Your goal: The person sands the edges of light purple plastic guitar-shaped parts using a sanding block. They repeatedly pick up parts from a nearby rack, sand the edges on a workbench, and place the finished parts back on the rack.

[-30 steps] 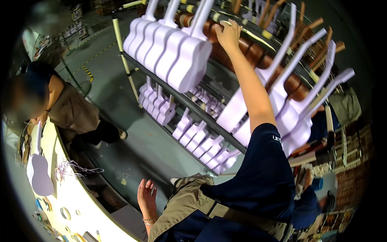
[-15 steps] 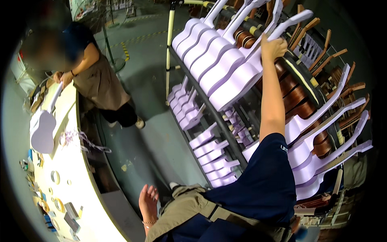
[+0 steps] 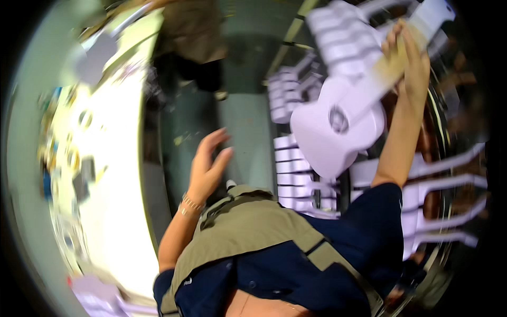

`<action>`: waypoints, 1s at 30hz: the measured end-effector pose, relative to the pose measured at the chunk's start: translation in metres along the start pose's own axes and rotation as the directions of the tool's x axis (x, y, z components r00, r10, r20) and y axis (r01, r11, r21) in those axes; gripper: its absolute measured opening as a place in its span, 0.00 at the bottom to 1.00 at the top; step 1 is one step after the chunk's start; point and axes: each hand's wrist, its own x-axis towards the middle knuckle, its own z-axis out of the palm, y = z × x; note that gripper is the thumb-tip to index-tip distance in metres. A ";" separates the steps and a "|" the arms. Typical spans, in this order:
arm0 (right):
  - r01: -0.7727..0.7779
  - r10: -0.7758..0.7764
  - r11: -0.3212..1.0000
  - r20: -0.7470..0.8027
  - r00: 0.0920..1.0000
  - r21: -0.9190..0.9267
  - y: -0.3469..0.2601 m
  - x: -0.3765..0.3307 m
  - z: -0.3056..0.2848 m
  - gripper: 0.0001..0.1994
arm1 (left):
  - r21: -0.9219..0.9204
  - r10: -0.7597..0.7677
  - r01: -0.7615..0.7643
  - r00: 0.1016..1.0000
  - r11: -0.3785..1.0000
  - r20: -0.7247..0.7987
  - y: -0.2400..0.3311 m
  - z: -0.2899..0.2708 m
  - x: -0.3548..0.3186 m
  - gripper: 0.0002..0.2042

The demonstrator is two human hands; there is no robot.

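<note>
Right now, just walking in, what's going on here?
A person's right hand grips a lilac guitar by its neck, its round sound hole showing. It overlaps more lilac instruments on a rack; I can't tell whether it touches them. The left hand is empty and open, between the rack side and a brightly lit worktable. Another person in a brown apron stands beyond, near the table's far end.

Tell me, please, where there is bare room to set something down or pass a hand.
The bench looks bare along its right edge, beside the grey blocks, though glare could hide small things. Open floor shows beyond the left hand, between bench and rack. It's crowded around the right hand, with the held guitar before racked guitars.
</note>
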 end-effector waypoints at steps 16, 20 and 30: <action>0.369 -0.506 0.857 0.721 0.474 0.359 -0.003 -0.162 0.425 0.30 | -0.078 0.100 -0.662 0.227 0.745 -0.969 0.093 -0.146 -0.187 0.17; -0.089 -0.071 0.987 0.850 0.521 0.137 0.110 -0.204 0.455 0.31 | 0.096 -0.088 -0.754 -0.200 0.650 -0.976 0.088 -0.165 -0.260 0.18; -0.892 0.133 0.256 0.927 -0.349 -0.373 0.118 -0.313 0.524 0.38 | 0.384 -0.109 -0.573 -0.645 0.724 -0.756 0.075 -0.148 -0.288 0.19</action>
